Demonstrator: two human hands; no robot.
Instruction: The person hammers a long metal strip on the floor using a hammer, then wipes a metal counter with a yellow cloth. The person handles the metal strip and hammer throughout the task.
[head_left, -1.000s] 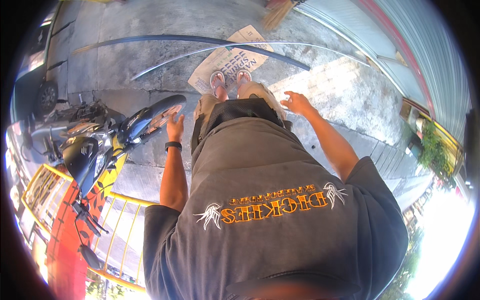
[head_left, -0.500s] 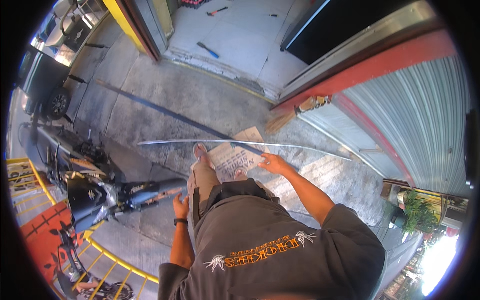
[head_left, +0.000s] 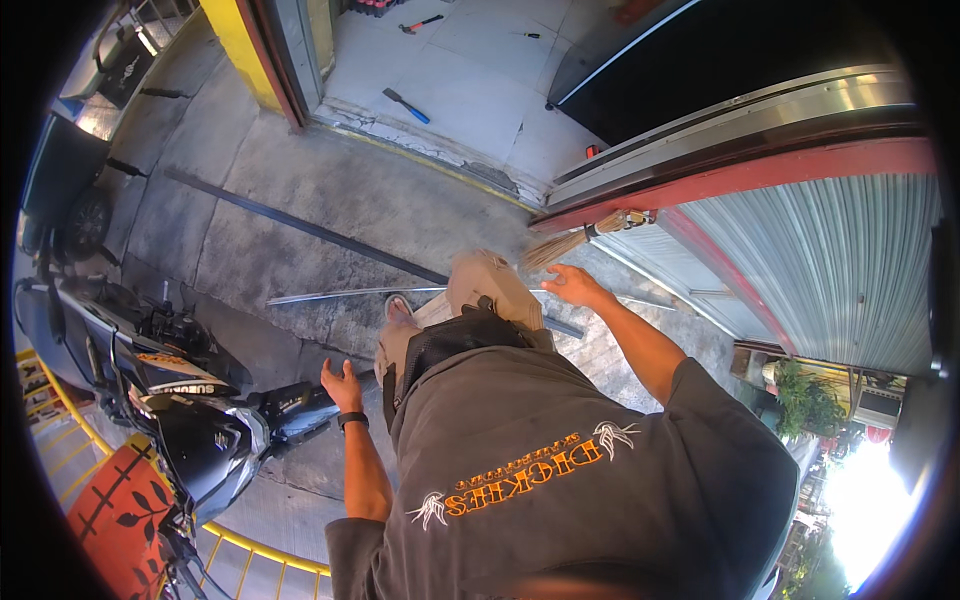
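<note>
Strips (head_left: 310,229), two, on ground (head_left: 290,165); left hand (head_left: 341,386) spread, right hand (head_left: 577,286) loosely curled, both empty.

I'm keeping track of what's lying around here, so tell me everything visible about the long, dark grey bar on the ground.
The long, slim, dark grey bar lies on the grey concrete ground, slanting from upper left to lower right. It could be metal or plastic. The khaki trouser legs hide part of it; its right end reappears beyond them. Neither left hand nor right hand touches it.
</note>
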